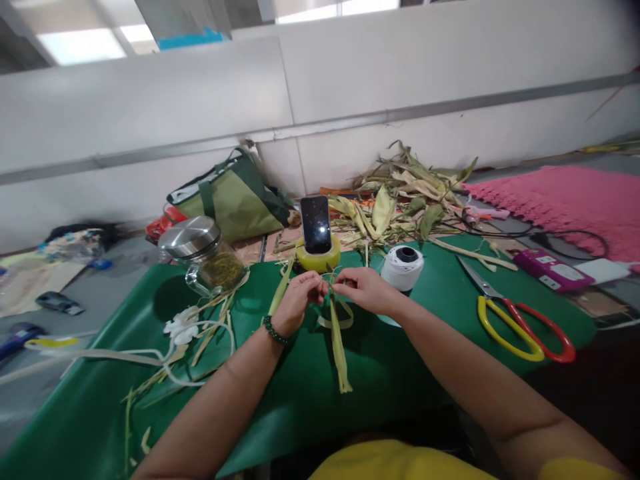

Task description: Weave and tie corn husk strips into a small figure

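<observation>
Straight to the middle of the desk (390,373), and right down to fingertip work! In from the lower left, above a beaded bracelet (274,330), the left hand (300,299) with fingers curled and tips pinched. Opposite, at the end of a long slanting forearm, the right hand (369,291), knuckles up, thumb and forefinger closed. Nearly tip to tip, both gripping the upper end of a pale green husk strip (339,343); too small to tell exactly how fastened. Below the fingers, hanging down toward the near edge, widening on the way, with a pale loop (345,322) just beside.

Out across the green cover now! Just beyond the hands, a phone (315,223) propped at a yellow tape roll (320,260). Near the right wrist, a white spool (400,272); farther right, scissors (486,288) with red and yellow handles. On the left, a glass jar (223,268) and a white cord (120,353). At the back, a green bag (240,200), a heap of dry husks (415,180), then a white wall (200,100). Far right, a fringed pink cloth (570,200).
</observation>
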